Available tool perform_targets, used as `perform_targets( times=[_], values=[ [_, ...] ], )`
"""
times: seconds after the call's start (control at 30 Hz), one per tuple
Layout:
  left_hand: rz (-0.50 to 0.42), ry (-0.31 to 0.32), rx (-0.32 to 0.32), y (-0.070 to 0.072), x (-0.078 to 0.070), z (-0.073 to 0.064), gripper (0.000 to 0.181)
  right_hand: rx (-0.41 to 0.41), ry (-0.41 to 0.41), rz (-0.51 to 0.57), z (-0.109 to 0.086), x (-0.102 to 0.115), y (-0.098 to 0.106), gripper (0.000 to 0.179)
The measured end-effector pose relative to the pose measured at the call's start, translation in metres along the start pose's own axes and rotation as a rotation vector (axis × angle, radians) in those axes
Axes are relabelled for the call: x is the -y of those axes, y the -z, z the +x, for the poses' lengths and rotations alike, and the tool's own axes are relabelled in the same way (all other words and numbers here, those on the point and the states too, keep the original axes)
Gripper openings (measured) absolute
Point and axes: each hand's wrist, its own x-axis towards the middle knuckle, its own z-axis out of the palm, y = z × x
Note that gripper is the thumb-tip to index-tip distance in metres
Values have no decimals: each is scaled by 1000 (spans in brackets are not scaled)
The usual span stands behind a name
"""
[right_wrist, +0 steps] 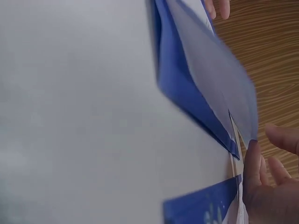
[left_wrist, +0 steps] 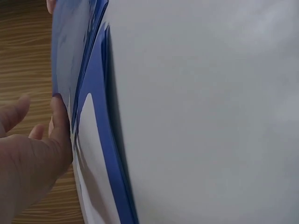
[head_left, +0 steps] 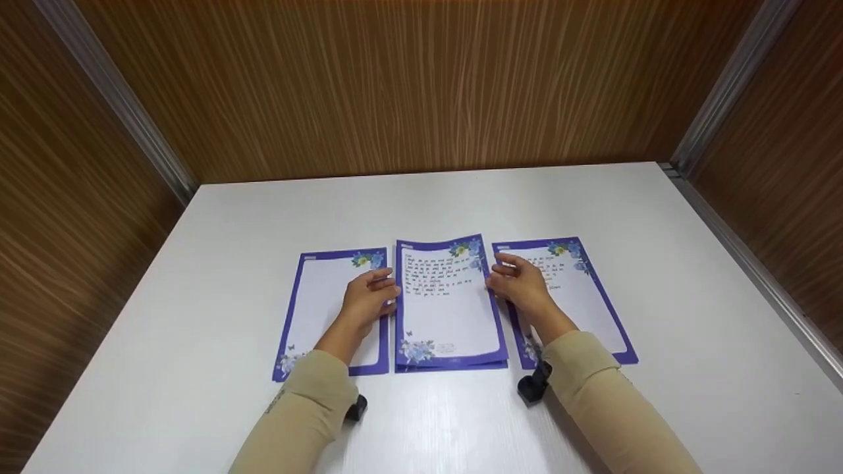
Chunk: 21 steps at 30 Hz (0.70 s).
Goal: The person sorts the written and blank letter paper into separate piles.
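Three purple-bordered sets of floral letter paper lie side by side. The middle sheets point(head_left: 448, 322) carry handwriting; the top one bows upward, and another sheet's edge shows beneath it. My left hand point(head_left: 370, 299) touches their left edge with its fingers, above the left sheets point(head_left: 316, 296), whose visible area has no writing. At the right edge, the fingers of my right hand point(head_left: 527, 289) touch the bowed sheet, over the handwritten right sheets point(head_left: 596, 322). Both wrist views show the thumbs apart from the paper, near the left hand point(left_wrist: 32, 158) and right hand point(right_wrist: 273, 193).
The sheets lie on a white table point(head_left: 435, 421). A wood-grain panel point(head_left: 421, 85) stands behind it, with more panels and metal rails point(head_left: 714, 79) at the sides. Black wrist devices point(head_left: 532, 388) sit below both cuffs.
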Motion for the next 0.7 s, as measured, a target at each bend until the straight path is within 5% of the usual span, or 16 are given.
perform_targets(
  times=[0.47, 0.7],
  values=[
    [88, 19, 19, -1, 3, -1, 48, 27, -57, 62, 1, -4, -3, 54],
    [133, 21, -18, -3, 3, 1, 41, 45, -99, 9, 1, -3, 3, 45]
  ],
)
